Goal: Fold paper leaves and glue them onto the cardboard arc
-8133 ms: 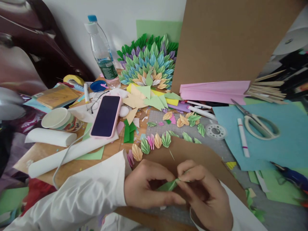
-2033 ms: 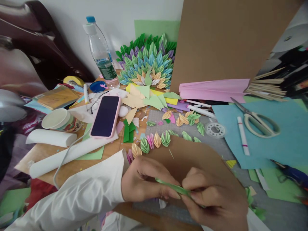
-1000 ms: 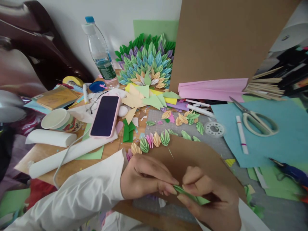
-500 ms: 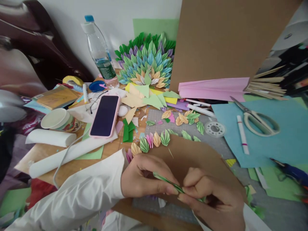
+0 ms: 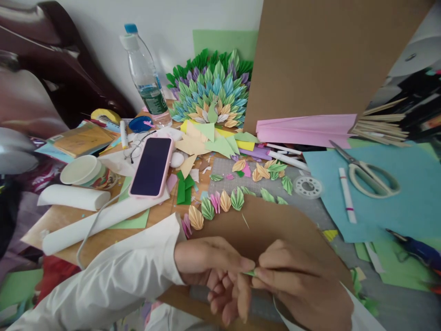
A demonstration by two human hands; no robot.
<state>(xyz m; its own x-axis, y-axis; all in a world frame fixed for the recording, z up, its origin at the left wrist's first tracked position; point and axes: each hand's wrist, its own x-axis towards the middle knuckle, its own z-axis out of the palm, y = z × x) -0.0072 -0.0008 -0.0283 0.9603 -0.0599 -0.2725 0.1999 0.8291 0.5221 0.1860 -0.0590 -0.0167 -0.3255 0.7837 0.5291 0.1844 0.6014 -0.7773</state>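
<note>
A small piece of pleated green paper (image 5: pixel 250 273) is pinched between my two hands, low in the middle of the view; only a sliver of it shows. My left hand (image 5: pixel 213 264) presses its thumb tip against the paper, its lower fingers curled loosely underneath. My right hand (image 5: pixel 299 280) grips the other end with thumb and fingertips. Beneath both hands lies a rounded brown cardboard sheet (image 5: pixel 272 220). Along its upper left edge sit pleated paper leaves: a peach one (image 5: pixel 196 217), a green one (image 5: pixel 207 208) and several others.
A paper peacock (image 5: pixel 213 92) leans at the back, beside an upright cardboard panel (image 5: pixel 320 59). To the left are a phone (image 5: pixel 151 166), a bottle (image 5: pixel 151 92) and a bowl (image 5: pixel 82 171). Scissors (image 5: pixel 374 177), a marker (image 5: pixel 347 195) and a blue-handled tool (image 5: pixel 418 250) lie right.
The green paper has turned and is now mostly covered by my fingers. My left hand has rolled, its lower fingers showing below. My right hand has closed in over the paper.
</note>
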